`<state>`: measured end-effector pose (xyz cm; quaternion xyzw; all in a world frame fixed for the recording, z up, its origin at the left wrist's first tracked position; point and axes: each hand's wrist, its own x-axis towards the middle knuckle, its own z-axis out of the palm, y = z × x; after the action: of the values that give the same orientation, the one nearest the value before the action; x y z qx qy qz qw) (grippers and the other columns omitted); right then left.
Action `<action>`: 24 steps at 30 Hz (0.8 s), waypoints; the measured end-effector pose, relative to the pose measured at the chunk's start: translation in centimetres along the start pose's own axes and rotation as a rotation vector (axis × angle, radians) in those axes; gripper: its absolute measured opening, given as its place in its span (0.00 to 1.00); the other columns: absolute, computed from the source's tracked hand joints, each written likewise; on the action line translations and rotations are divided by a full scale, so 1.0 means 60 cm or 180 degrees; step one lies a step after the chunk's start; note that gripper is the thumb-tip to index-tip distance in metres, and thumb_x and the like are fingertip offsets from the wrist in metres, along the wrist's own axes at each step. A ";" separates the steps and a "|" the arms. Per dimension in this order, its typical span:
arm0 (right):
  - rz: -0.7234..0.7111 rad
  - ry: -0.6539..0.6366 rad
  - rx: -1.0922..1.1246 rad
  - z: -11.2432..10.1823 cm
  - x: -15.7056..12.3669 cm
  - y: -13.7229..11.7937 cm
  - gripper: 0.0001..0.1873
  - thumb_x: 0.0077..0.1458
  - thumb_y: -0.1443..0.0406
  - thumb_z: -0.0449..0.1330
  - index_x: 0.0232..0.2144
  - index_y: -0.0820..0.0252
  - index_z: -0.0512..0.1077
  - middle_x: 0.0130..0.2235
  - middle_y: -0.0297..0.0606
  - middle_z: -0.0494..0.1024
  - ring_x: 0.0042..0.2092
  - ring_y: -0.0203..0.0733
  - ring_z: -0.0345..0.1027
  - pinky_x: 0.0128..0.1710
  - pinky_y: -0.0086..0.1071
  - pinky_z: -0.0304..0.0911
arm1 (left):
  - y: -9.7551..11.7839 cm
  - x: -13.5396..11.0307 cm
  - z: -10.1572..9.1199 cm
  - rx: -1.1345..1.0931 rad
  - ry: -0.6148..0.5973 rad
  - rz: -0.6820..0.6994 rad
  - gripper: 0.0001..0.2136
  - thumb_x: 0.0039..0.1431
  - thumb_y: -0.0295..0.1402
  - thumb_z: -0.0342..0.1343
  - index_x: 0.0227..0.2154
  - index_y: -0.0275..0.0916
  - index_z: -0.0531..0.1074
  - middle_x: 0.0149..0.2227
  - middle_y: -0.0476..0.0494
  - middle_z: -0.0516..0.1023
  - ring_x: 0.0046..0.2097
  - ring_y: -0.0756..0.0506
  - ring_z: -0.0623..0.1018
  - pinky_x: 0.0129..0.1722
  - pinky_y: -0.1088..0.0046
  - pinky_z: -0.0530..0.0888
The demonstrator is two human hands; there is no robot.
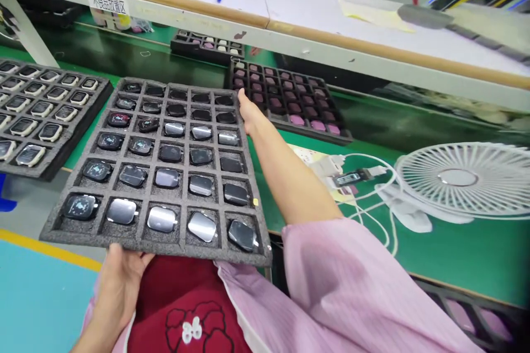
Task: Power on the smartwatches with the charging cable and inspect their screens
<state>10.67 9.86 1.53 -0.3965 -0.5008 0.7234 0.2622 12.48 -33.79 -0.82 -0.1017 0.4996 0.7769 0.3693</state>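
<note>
A grey foam tray (159, 242) with rows of square pockets is held up in front of me, tilted toward my body. In most pockets lies a dark smartwatch face (80, 207); some at the left have lit screens, others reflect white light. My left hand (120, 281) grips the near edge from below, thumb up against the rim. At the far right corner my right hand (247, 110) holds the side edge, its fingers mostly hidden under the tray.
A foam tray of pale watch cases (41, 107) lies at left. Beyond stands a tray of purple pieces (298, 94). At right on the green bench are a white fan (459, 176), cables and a charger (327, 165). A white shelf (306, 11) runs across the back.
</note>
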 end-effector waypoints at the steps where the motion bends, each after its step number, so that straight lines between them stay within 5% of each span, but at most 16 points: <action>1: 0.0002 -0.0031 0.0039 0.005 0.002 -0.001 0.28 0.67 0.45 0.43 0.46 0.57 0.72 0.35 0.37 0.81 0.36 0.43 0.76 0.41 0.42 0.74 | 0.005 -0.003 0.014 0.0030 0.0140 0.0012 0.30 0.42 0.50 0.70 0.49 0.47 0.75 0.47 0.45 0.83 0.55 0.34 0.77 0.54 0.53 0.77; 4: -0.0021 -0.0208 0.0047 0.001 -0.011 -0.010 0.24 0.68 0.50 0.46 0.42 0.60 0.74 0.37 0.37 0.82 0.38 0.42 0.76 0.42 0.40 0.74 | 0.031 0.000 0.031 0.0297 0.0500 0.0011 0.31 0.41 0.43 0.71 0.50 0.43 0.74 0.43 0.44 0.84 0.51 0.34 0.80 0.48 0.57 0.81; 8: -0.0153 -0.0301 -0.0380 -0.041 -0.060 -0.035 0.35 0.69 0.56 0.34 0.33 0.74 0.74 0.42 0.44 0.81 0.43 0.36 0.76 0.44 0.30 0.66 | 0.087 0.032 0.029 0.0950 0.0565 -0.0001 0.21 0.46 0.39 0.65 0.46 0.44 0.76 0.40 0.46 0.85 0.49 0.34 0.82 0.40 0.60 0.84; 11: -0.0260 0.0018 -0.0724 -0.090 -0.120 -0.049 0.34 0.68 0.56 0.34 0.33 0.71 0.75 0.40 0.43 0.81 0.42 0.39 0.76 0.40 0.32 0.67 | 0.143 0.079 0.043 0.1451 0.0378 -0.0029 0.16 0.52 0.37 0.61 0.44 0.45 0.76 0.39 0.48 0.85 0.48 0.34 0.82 0.37 0.60 0.84; 13: -0.0266 0.0267 -0.0871 -0.121 -0.175 -0.043 0.27 0.66 0.52 0.43 0.36 0.63 0.74 0.35 0.41 0.81 0.38 0.44 0.75 0.34 0.35 0.69 | 0.182 0.119 0.060 0.1681 0.0243 -0.0005 0.14 0.56 0.40 0.58 0.44 0.44 0.75 0.38 0.47 0.85 0.47 0.35 0.82 0.38 0.58 0.84; 19: -0.0148 0.0604 -0.0720 -0.146 -0.381 0.081 0.22 0.50 0.46 0.61 0.43 0.48 0.67 0.28 0.33 0.71 0.26 0.41 0.64 0.24 0.35 0.64 | 0.278 0.242 0.102 0.1975 0.0331 0.0077 0.23 0.52 0.54 0.62 0.44 0.45 0.75 0.37 0.45 0.85 0.45 0.33 0.82 0.41 0.48 0.82; 24: 0.0089 0.0919 -0.0396 -0.103 -0.491 0.198 0.33 0.45 0.44 0.62 0.53 0.41 0.66 0.40 0.42 0.77 0.37 0.55 0.73 0.40 0.52 0.72 | 0.322 0.324 0.113 0.2194 0.0046 0.0099 0.24 0.52 0.56 0.62 0.40 0.41 0.76 0.33 0.44 0.84 0.41 0.35 0.83 0.40 0.53 0.82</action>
<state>32.21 -14.10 -1.51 -0.5187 -0.4962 0.6300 0.2963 -12.86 -23.22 5.73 0.0311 0.7368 0.5673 0.3665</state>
